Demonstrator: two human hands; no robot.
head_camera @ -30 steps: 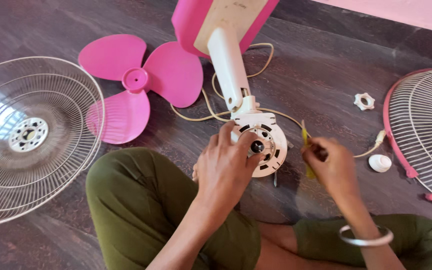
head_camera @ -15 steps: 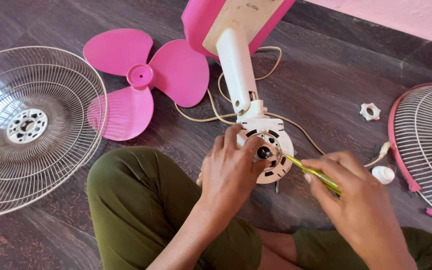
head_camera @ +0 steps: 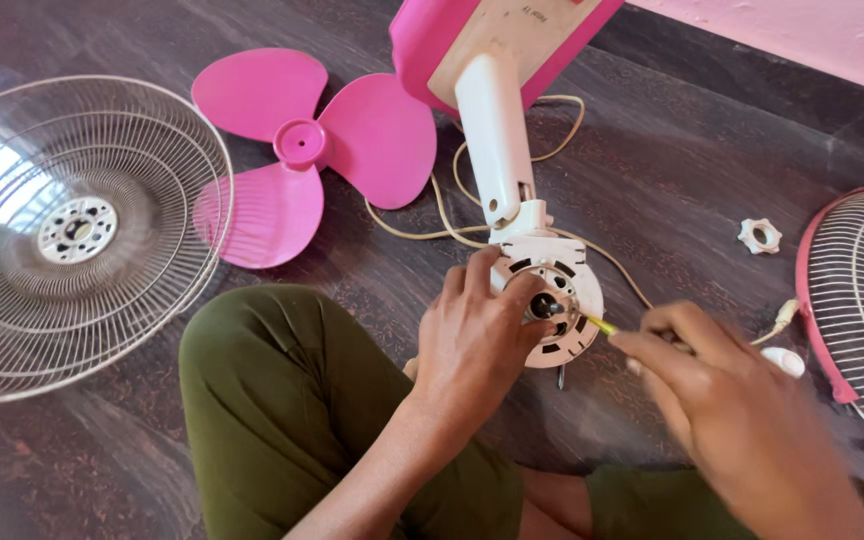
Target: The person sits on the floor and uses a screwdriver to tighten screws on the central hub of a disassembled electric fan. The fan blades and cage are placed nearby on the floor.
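A dismantled pink and white fan lies on the dark floor. Its white motor housing (head_camera: 564,290) sits at the end of the white stem (head_camera: 497,140), with the pink base (head_camera: 432,40) beyond. My left hand (head_camera: 477,335) grips the left side of the housing, thumb by the dark centre shaft. My right hand (head_camera: 722,400) holds a yellow-green screwdriver (head_camera: 602,325), its tip against the housing's right side. My legs in olive trousers lie below.
The pink three-blade propeller (head_camera: 302,150) lies at upper left beside a round wire grille (head_camera: 72,230). A second grille with a pink rim (head_camera: 857,300) is at the right edge. A white lock nut (head_camera: 759,236), a small white cap (head_camera: 784,360) and a cream cord (head_camera: 432,235) lie nearby.
My right hand brought the screwdriver from upright beside the housing down and in, until its tip touches the housing. The left hand stayed on the housing.
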